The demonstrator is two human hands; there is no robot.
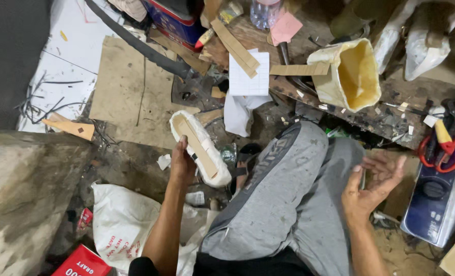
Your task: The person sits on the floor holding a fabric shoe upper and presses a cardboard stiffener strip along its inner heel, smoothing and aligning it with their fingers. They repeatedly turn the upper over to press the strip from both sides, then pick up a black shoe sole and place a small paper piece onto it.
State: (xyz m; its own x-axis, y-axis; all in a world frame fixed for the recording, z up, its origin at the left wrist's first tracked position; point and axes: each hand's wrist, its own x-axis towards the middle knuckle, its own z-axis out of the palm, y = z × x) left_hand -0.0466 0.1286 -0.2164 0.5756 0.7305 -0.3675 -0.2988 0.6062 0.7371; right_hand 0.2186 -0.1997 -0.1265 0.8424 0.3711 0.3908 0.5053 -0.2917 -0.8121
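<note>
Shoe last (199, 148) in left hand (182, 162): long white form, sole side up, with a tan insole strip lying along its length; edges white and a bit scuffed. It sits tilted, toe end pointing up and away from the body, heel end down by the knee (294, 168). Left hand closed around its left edge near the heel half, thumb over the rim, fingers under and mostly hidden.

Right hand (373, 186) well apart to the right, palm up, fingers spread and loosely curled, wide open. A thin dark edge shows behind the palm; cannot tell if it is touched or held.

Grey-trousered knee between the two hands. White sack (123, 225) below the left hand, red box (82, 263) at its lower corner. Cardboard sheet (130, 92) above and left of the left hand, white paper (248, 76) above the last. Yellowish glue pot (352, 74) up from the right hand, open mouth facing the camera. Red-handled scissors (442, 151) right of the right hand, lying on a dark blue box (434, 204). Scraps and offcuts litter the floor around all of it.
</note>
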